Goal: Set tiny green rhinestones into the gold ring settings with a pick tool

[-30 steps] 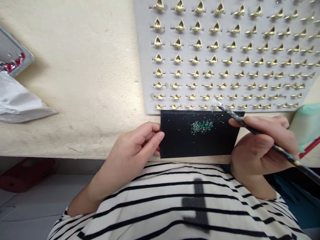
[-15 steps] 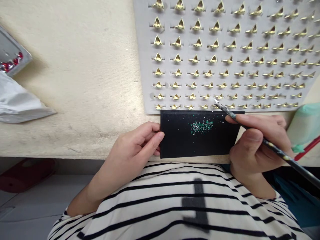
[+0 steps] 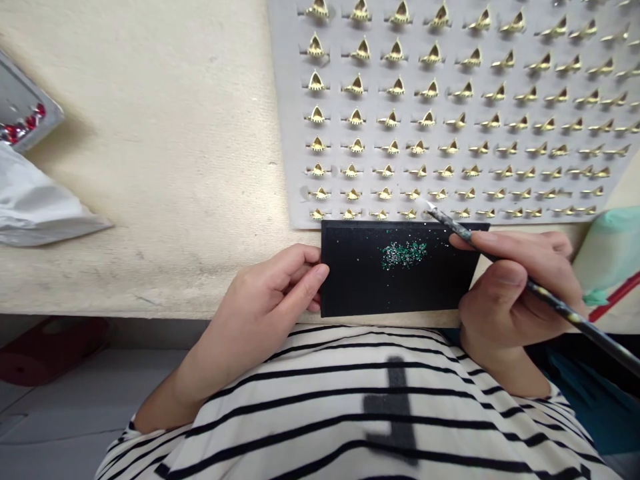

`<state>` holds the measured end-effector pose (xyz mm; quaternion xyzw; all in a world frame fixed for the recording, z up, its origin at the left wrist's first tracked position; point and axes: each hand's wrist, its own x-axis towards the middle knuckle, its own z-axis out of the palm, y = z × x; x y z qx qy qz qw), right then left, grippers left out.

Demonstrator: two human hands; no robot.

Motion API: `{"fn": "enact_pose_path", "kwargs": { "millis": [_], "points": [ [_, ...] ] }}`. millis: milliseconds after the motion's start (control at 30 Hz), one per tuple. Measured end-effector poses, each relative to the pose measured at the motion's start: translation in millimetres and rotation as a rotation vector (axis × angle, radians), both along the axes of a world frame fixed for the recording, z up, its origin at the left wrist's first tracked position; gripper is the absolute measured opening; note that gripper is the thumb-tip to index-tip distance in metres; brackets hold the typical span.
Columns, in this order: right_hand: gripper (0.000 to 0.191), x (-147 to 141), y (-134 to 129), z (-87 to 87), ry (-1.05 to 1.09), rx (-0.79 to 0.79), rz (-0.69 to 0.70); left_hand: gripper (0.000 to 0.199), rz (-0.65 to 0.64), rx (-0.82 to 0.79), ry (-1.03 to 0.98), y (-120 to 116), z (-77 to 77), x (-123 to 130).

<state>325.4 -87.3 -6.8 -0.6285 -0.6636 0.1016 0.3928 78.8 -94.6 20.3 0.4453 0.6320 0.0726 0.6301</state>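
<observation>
My left hand (image 3: 277,287) pinches the left edge of a flat black tray (image 3: 390,290) between thumb and fingers. On the tray lies a small heap of tiny green and clear stones (image 3: 404,254), with a few scattered around it. My right hand (image 3: 523,283) is closed around a dark, speckled pen-like stick (image 3: 453,222) with a pale tip. That tip is over the lower rows of gold-coloured triangular pieces (image 3: 384,193), which look like ring settings stuck in a light grey board (image 3: 295,170). Whether the tip touches a piece, I cannot tell.
A metal tray (image 3: 53,115) with red stones (image 3: 30,125) lies at the far left, beside white crumpled paper (image 3: 40,200). To the right are a pale green packet (image 3: 613,243) and a red stick (image 3: 615,297). The table's front edge (image 3: 125,310) runs near my body.
The stick's pale tip has shifted slightly to the left over the board. My left hand and the black tray have stayed practically still.
</observation>
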Motion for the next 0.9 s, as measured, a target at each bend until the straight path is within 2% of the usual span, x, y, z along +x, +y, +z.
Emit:
{"fn": "enact_pose_path", "kwargs": {
  "millis": [700,833,900],
  "points": [
    [0.022,-1.5,-0.2,-0.9,-0.011,0.003,-0.008,0.017,0.006,-0.006,-0.007,-0.5,0.1,-0.1],
    [0.021,2.4,-0.1,-2.9,0.023,0.082,-0.020,0.017,-0.002,0.002,-0.003,-0.3,-0.2,0.2],
    [0.023,8.9,-2.1,-0.6,0.026,0.086,0.036,0.017,-0.001,0.007,-0.004,-0.3,-0.4,0.1]
  ]
}}
